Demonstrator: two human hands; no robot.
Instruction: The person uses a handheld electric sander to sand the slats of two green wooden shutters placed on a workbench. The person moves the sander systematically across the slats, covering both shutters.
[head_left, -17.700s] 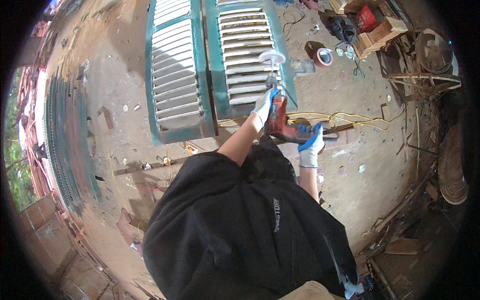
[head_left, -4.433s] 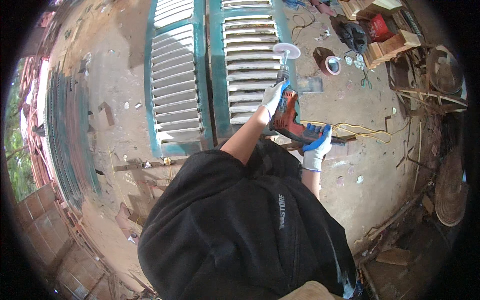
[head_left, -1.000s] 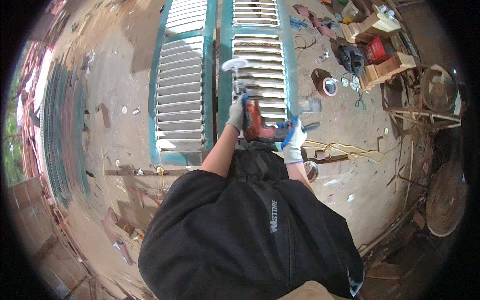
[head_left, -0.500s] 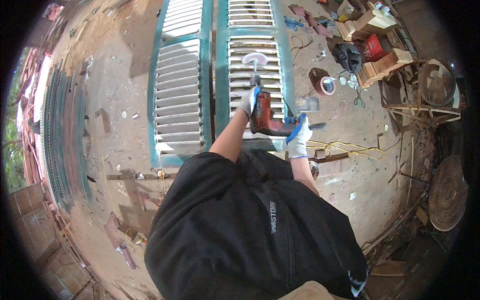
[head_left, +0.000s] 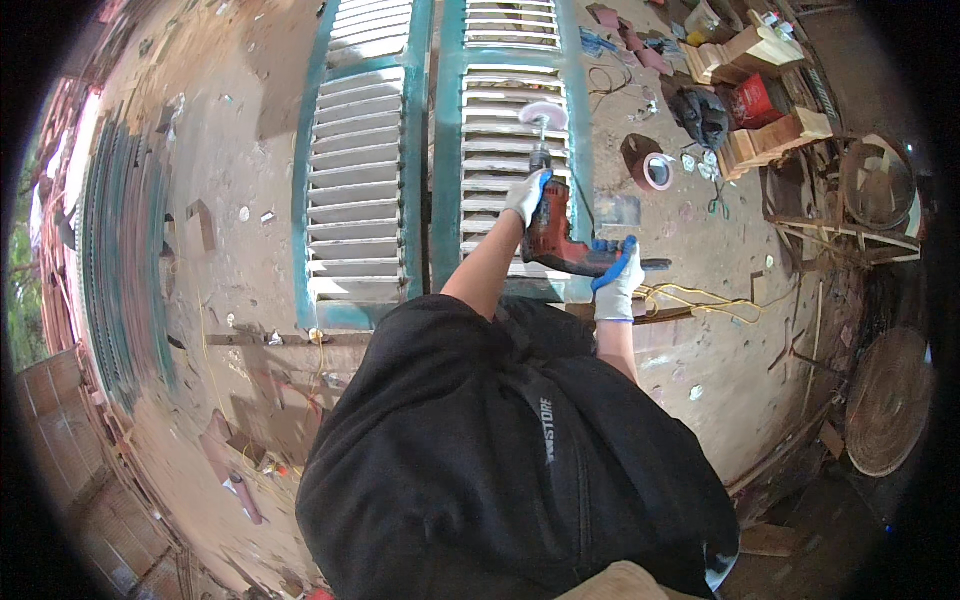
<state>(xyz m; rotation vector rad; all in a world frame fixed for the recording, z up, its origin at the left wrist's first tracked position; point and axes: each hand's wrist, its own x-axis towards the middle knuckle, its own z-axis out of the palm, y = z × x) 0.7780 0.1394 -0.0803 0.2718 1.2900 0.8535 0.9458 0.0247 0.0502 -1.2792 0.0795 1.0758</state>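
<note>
A red and black power drill is in both my hands, tilted over the right louvred shutter. My left hand, in a white and blue glove, is closed round its front end behind the chuck. My right hand, gloved alike, is wrapped round the handle. From the chuck a shaft carries a pale pinkish round sanding disc, which is over the slats near the shutter's right side; whether it touches them I cannot tell. The left shutter lies alongside, with whitish slats in a teal frame.
Yellow cord runs across the floor right of my right hand. A tape roll and wooden pieces lie at the far right, near a red bag. Long teal and brown strips are stacked at left. A round woven basket stands at right.
Both hands and the drill have shifted to the right, bringing the disc from the middle of the slats toward the shutter's right side. My grip on the drill stays the same.
</note>
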